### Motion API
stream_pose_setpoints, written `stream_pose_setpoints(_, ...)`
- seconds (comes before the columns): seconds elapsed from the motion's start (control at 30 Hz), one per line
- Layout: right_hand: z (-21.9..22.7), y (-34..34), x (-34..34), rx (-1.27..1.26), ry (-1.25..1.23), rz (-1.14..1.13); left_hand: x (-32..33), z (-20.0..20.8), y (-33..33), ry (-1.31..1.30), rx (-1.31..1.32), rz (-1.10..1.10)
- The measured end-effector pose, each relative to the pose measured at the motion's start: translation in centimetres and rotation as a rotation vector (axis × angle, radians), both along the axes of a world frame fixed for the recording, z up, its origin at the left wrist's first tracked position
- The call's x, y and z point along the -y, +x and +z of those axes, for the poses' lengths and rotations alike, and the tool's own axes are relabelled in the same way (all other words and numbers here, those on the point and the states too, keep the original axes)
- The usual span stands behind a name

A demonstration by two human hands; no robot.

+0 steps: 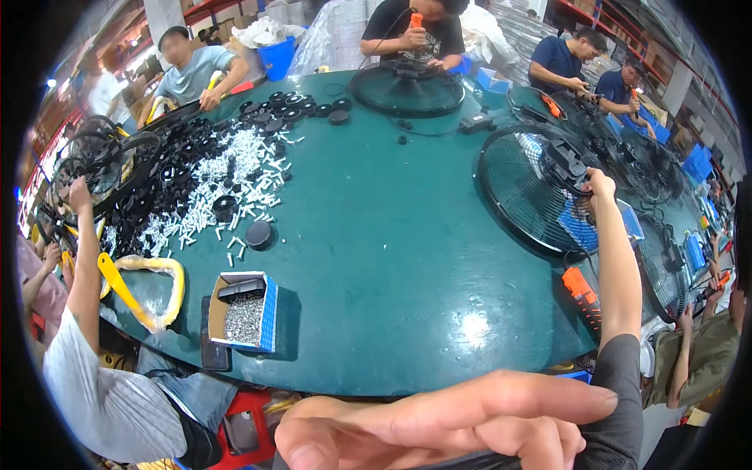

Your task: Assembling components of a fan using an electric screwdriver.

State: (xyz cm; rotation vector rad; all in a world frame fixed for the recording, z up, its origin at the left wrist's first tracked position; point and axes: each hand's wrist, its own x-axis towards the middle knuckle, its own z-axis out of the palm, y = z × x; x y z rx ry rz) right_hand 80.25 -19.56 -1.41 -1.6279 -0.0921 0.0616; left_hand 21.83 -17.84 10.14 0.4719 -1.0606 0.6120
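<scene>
My right arm reaches out to the right. My right hand (pixel 600 186) is closed on the black motor housing at the middle of a round fan with a wire guard (pixel 501 176), which lies on the table. My left hand (pixel 446 419) is close up at the lower edge, one finger stretched to the right and the others partly bent. It holds nothing that I can see. An orange and black power screwdriver (pixel 581 296) is beside my right forearm. A blue box (pixel 644 223) shows beyond that forearm, partly behind the guard.
On the green table (pixel 376 274), a heap of white plastic pieces (pixel 235 168) and black round caps (pixel 259 234) covers the left. A carton of small screws (pixel 244 317) and a yellow-wrapped frame (pixel 168 294) stand nearer. Co-workers surround the table; one handles a fan (pixel 407 90) opposite.
</scene>
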Motion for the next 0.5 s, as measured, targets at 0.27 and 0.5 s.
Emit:
stream_pose_setpoints(0.27,2.4,-1.1,-1.8,-0.033,0.350,-0.045,-4.1,-8.0,-10.0,0.531,-1.016,1.192)
stream_pose_setpoints(0.5,6.9,-1.2,-8.1,-0.165,0.684,0.420,-6.4,-18.7,-17.6,1.137,-1.202,1.966)
